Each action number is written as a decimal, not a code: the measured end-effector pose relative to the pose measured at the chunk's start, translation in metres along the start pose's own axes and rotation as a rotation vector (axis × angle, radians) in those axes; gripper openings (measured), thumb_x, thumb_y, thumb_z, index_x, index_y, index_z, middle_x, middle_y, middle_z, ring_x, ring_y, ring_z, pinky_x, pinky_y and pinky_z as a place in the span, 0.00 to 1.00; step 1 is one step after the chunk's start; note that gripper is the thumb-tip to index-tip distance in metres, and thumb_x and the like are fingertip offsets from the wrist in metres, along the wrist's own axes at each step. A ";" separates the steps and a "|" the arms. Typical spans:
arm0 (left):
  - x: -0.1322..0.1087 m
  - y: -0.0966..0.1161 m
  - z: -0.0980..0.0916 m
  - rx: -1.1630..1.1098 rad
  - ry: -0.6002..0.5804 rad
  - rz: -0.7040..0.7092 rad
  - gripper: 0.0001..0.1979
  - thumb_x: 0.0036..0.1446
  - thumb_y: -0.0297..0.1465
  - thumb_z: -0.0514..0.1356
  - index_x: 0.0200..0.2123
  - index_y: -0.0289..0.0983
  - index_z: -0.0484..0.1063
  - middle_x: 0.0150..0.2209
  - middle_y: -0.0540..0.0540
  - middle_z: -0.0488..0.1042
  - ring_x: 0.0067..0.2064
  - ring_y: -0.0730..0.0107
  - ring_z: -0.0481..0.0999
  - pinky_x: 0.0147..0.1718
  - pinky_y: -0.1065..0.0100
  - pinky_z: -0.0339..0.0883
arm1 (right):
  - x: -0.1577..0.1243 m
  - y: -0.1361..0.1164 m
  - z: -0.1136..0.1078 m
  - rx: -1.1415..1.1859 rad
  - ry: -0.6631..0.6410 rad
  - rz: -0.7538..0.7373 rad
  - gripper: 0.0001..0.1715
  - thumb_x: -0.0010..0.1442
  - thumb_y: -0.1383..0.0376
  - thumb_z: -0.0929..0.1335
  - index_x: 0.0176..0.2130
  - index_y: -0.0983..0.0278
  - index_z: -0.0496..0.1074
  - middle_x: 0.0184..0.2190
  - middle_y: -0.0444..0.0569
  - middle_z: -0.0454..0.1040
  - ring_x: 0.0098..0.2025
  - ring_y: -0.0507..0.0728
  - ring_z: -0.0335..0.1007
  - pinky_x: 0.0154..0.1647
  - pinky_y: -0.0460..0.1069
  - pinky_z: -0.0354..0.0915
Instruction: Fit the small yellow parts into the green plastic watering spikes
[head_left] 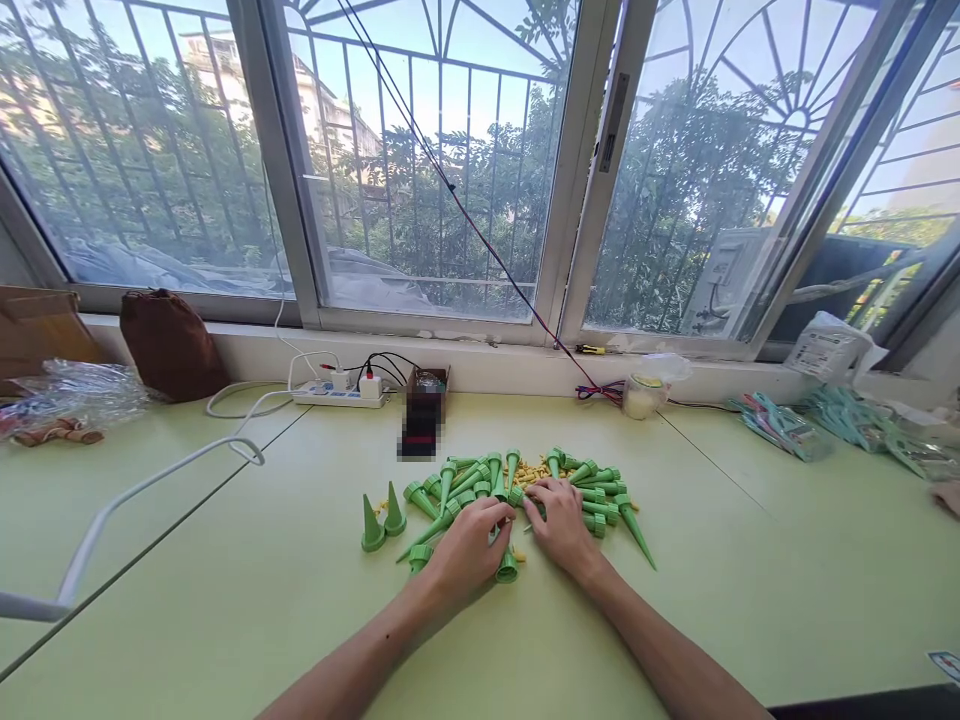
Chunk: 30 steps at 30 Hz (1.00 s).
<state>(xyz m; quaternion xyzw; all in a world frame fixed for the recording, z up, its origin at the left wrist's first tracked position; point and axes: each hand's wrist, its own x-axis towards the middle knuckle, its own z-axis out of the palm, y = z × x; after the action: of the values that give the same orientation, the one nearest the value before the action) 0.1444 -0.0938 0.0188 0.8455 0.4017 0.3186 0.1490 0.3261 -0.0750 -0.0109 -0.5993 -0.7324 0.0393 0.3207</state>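
Observation:
Many green plastic cone-shaped spikes with ridged caps (446, 485) lie heaped around a pile of small yellow pieces (531, 470). My left hand (472, 540) is closed in a pinch at the front of the heap; what lies between its fingertips is hidden. Close beside it, my right hand (562, 522) has its fingers curled at the yellow pile, and their hold is too small to make out. A green cap (516, 497) shows between the two hands. Below my left fingers lies another green spike, its round open end (507, 570) towards me. Two green cones (373, 525) stand upright at the left.
A white power strip (337, 393), a small box (429, 382) and a jar (643, 396) line the window side. The brown bag (171, 345) is far left, near a bent white metal arm (97, 540). Packaged clips (784, 425) lie at the right.

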 end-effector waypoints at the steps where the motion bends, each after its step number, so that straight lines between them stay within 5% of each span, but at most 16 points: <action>1: 0.000 0.000 0.000 0.000 -0.001 0.000 0.12 0.63 0.25 0.54 0.39 0.38 0.77 0.37 0.44 0.78 0.40 0.62 0.76 0.40 0.65 0.69 | 0.000 -0.001 -0.001 0.000 -0.002 0.000 0.11 0.66 0.66 0.67 0.42 0.61 0.80 0.46 0.52 0.78 0.51 0.63 0.69 0.51 0.56 0.56; 30: -0.001 -0.001 0.002 0.004 -0.024 0.023 0.12 0.63 0.25 0.53 0.39 0.39 0.78 0.35 0.45 0.77 0.38 0.64 0.76 0.39 0.67 0.68 | 0.000 0.001 0.001 -0.009 -0.017 -0.007 0.14 0.67 0.64 0.66 0.43 0.59 0.82 0.46 0.52 0.79 0.51 0.64 0.70 0.52 0.57 0.57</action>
<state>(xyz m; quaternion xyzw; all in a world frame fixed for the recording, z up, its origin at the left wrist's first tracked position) 0.1446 -0.0942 0.0168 0.8542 0.3908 0.3092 0.1486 0.3262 -0.0748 -0.0121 -0.5977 -0.7374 0.0399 0.3121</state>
